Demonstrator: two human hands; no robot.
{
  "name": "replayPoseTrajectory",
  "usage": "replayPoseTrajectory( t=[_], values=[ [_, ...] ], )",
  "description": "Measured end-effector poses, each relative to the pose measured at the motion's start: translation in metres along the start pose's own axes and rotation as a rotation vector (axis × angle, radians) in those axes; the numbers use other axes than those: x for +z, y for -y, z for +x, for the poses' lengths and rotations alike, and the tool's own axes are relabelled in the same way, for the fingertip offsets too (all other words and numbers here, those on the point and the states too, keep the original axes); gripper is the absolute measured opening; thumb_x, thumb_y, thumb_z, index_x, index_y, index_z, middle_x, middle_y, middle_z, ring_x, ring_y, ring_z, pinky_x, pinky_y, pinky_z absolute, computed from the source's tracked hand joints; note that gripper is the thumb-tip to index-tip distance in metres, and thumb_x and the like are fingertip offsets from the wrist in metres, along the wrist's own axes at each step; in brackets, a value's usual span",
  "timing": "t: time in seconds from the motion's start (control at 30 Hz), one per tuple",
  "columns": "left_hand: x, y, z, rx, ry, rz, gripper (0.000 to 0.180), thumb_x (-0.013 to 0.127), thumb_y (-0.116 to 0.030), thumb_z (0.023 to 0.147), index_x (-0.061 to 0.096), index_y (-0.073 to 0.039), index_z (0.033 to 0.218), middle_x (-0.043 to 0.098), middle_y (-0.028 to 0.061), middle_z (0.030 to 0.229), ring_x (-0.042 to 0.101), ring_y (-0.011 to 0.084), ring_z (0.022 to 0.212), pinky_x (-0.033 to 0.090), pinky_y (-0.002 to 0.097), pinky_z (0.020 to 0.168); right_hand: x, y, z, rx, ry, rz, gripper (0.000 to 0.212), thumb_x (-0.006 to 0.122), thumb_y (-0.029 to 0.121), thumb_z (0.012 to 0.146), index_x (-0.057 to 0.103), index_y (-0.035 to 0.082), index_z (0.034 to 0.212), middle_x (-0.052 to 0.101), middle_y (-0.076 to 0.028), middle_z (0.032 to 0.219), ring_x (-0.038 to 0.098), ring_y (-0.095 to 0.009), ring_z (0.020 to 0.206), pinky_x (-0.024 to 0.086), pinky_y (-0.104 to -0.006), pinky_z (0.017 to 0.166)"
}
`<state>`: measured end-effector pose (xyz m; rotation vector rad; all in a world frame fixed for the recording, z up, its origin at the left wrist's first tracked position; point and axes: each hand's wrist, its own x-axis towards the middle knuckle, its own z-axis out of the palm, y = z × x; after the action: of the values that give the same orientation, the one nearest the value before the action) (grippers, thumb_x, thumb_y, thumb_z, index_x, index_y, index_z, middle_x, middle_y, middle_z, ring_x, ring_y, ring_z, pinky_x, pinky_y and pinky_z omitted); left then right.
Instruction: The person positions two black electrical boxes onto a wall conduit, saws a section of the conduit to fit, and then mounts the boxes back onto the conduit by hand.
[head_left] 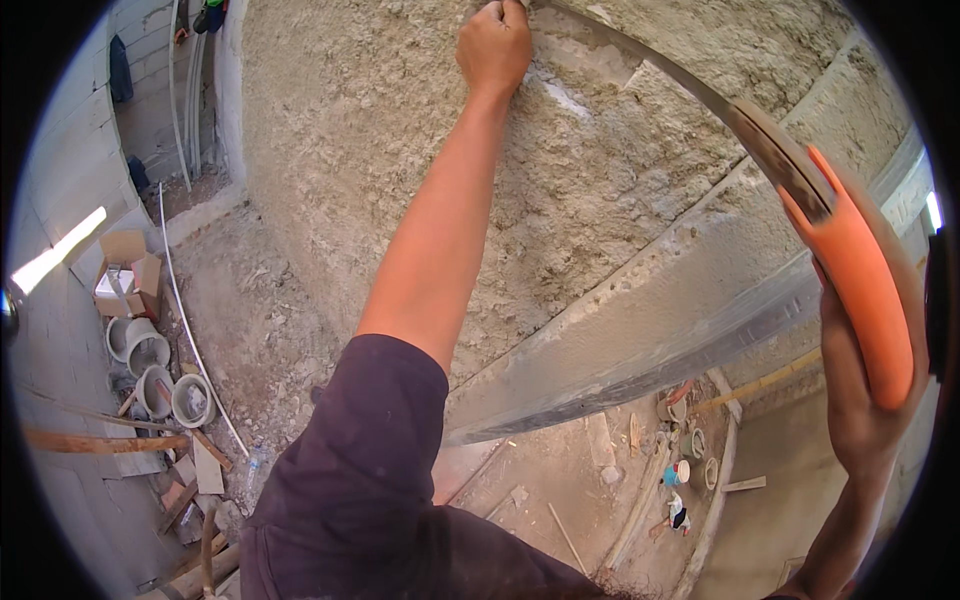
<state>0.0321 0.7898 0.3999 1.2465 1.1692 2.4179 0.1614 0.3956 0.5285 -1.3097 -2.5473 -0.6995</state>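
Note:
A long, narrow, dark strip-like tool (690,82) with a bright orange handle (872,300) spans the upper right, across a rough plastered surface (380,130). Its kind is not clear. My right hand (850,400) is wrapped round the orange handle, with part of the fingers hidden behind it. At the top edge, my left hand (495,50) is closed at the strip's far end, its fingertips partly out of view. Near the left hand, a smoother, paler patch (580,55) shows in the plaster.
A smooth ledge (640,290) borders the plaster, with a floor far below. At left lie several buckets (193,400), an open cardboard box (128,275), a thin white pipe (185,310) and wood pieces (207,465). More buckets (697,443) stand lower right.

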Motion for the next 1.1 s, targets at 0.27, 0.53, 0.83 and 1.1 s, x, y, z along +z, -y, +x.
replayPoseTrajectory(
  t=[0.27, 0.53, 0.83, 1.1],
  values=[
    [0.017, -0.003, -0.013, -0.02, 0.021, -0.025, 0.05, 0.045, -0.047, 0.096, 0.068, -0.005, 0.08, 0.068, 0.0204, 0.075, 0.064, 0.0441, 0.075, 0.047, 0.0509, 0.069, -0.005, 0.02, 0.0, 0.024, 0.04, -0.149, 0.054, 0.052, -0.008, 0.078, 0.061, -0.004, 0.131, 0.07, -0.018, 0.107, 0.066, -0.022, 0.089, 0.05, -0.0327, 0.084],
    [0.002, -0.001, -0.005, 0.011, -0.001, 0.0, 0.05, 0.046, -0.046, 0.096, 0.067, -0.005, 0.078, 0.068, 0.018, 0.074, 0.065, 0.0411, 0.076, 0.047, 0.0511, 0.07, 0.011, 0.02, -0.003, 0.076, -0.166, -0.088, 0.046, 0.052, -0.009, 0.085, 0.06, -0.005, 0.131, 0.069, -0.018, 0.117, 0.064, -0.02, 0.092, 0.049, -0.0288, 0.083],
    [-0.002, -0.005, -0.003, -0.012, -0.004, -0.014, 0.049, 0.047, -0.046, 0.096, 0.067, -0.004, 0.078, 0.068, 0.0203, 0.075, 0.064, 0.0434, 0.075, 0.047, 0.0516, 0.069, -0.005, 0.025, 0.003, -0.056, 0.024, -0.25, 0.057, 0.05, -0.009, 0.079, 0.058, -0.006, 0.134, 0.068, -0.017, 0.127, 0.066, -0.02, 0.093, 0.048, -0.0305, 0.086],
    [0.007, -0.003, 0.001, 0.016, -0.004, -0.045, 0.049, 0.047, -0.044, 0.096, 0.067, -0.004, 0.078, 0.068, 0.0198, 0.074, 0.064, 0.0426, 0.074, 0.047, 0.0505, 0.067, 0.002, 0.025, 0.007, -0.093, -0.058, -0.184, 0.056, 0.049, -0.008, 0.076, 0.06, -0.005, 0.132, 0.068, -0.018, 0.125, 0.063, -0.022, 0.079, 0.048, -0.0301, 0.077]
  ],
)
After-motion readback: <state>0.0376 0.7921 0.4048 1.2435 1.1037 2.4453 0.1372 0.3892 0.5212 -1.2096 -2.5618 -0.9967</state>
